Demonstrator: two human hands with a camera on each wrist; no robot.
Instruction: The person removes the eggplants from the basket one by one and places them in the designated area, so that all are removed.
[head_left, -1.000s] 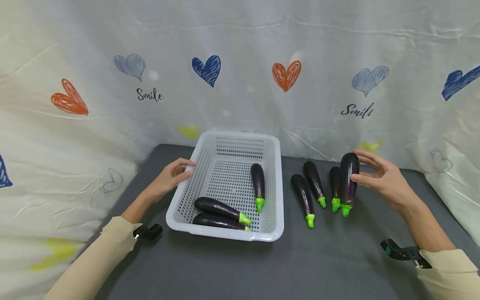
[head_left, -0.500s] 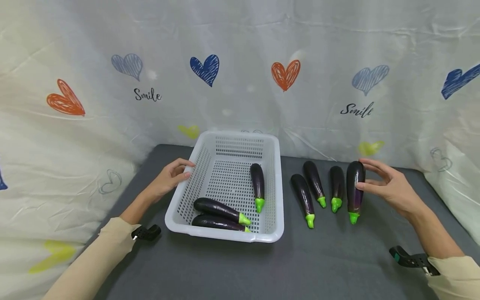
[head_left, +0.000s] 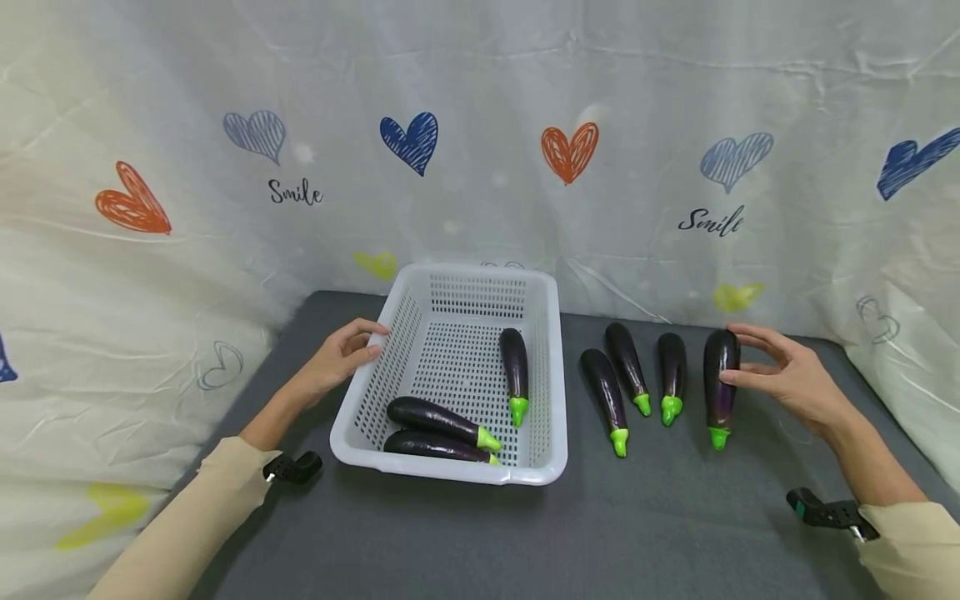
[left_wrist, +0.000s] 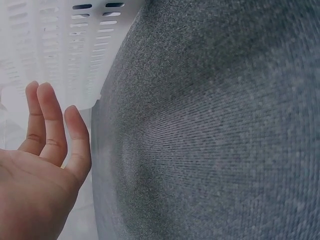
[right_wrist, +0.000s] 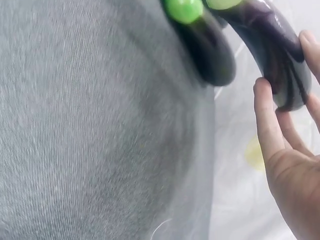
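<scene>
In the head view my right hand (head_left: 798, 385) pinches a dark purple eggplant (head_left: 721, 383) with a green stem end, thumb on its near side and fingers at its far end. The right wrist view shows the same eggplant (right_wrist: 275, 55) between the fingers and thumb. To its left on the table lie three more: one eggplant (head_left: 672, 371) close by, another eggplant (head_left: 627, 362), and a third eggplant (head_left: 604, 392). My left hand (head_left: 333, 363) touches the left rim of a white perforated basket (head_left: 561, 367), its fingers fairly straight beside the basket wall (left_wrist: 65, 50) in the left wrist view.
Inside the basket are three eggplants: one eggplant (head_left: 515, 367) upright along the right, and a pair, an upper eggplant (head_left: 435, 417) and a lower eggplant (head_left: 435, 444), at the front. A dark grey table (head_left: 480, 542) lies beneath; a white printed curtain (head_left: 480, 208) hangs behind.
My right hand has carried its eggplant rightward, away from the neighbouring eggplant, and lower in the view. The left hand and the basket have stayed in place.
</scene>
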